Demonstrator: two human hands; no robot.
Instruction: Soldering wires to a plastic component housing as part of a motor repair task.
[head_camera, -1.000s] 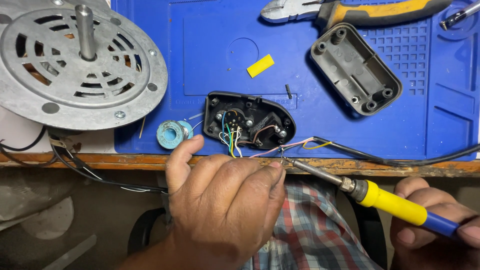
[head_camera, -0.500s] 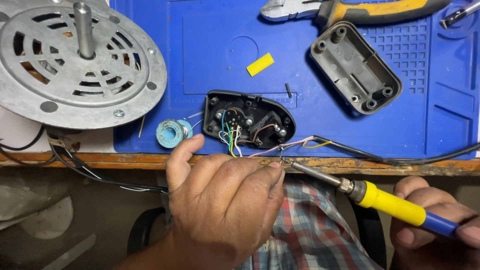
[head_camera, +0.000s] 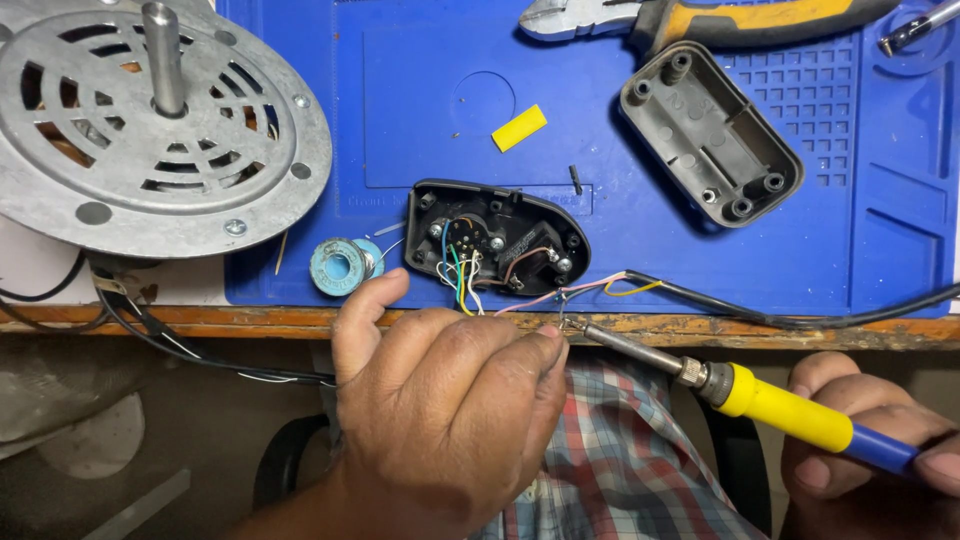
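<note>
Soldering iron (head_camera: 775, 408), yellow and blue handle, sits in the person's right hand (head_camera: 875, 450) down at the lower right, fingers wrapped closed around the blue end of the grip. Its metal tip points up and left, ending right at the table's front edge (head_camera: 200, 322) where it meets a little bundle of thin wires (head_camera: 560, 322).

Those wire ends are pinched in the left hand (head_camera: 450, 420), between the tips of the fingers at the hand's upper right corner. So the joint sits just past the fingertips, with the iron's tip touching or nearly touching it; too small to tell which. The left thumb sticks up on the other side, resting near a small blue spool of solder (head_camera: 343, 266) on the mat.

From the pinch, the thin pink and yellow strands run up into an open black switch housing (head_camera: 497, 238) lying on the blue work mat (head_camera: 420, 90), full of coloured leads. A black cable (head_camera: 800, 318) trails off to the right along the mat's edge.

Also on the mat: the housing's black cover (head_camera: 710, 135) flipped open-side up, a small yellow piece (head_camera: 519, 128), and orange-handled pliers (head_camera: 700, 15) at the top. A grey metal fan motor (head_camera: 150, 120) with its shaft sits at the upper left.
</note>
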